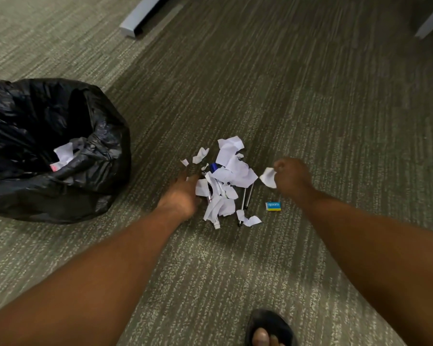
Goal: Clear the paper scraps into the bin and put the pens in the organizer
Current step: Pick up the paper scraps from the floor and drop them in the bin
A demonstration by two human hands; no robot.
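Two bare hands work a pile of torn paper on the carpeted floor.

The right hand (291, 174) has its fingers (278, 168) pinched on one white scrap (268, 177), lifted just right of the paper scraps (229, 173). The left hand (181, 196) rests at the pile's left edge, fingers buried under paper, so I cannot tell their spread. Pens (245, 201) lie partly beneath the scraps, between the two sets of fingers. The black-lined bin (48, 151) sits well left of the left fingers; a small blue box (273, 206) lies just below the right fingers.
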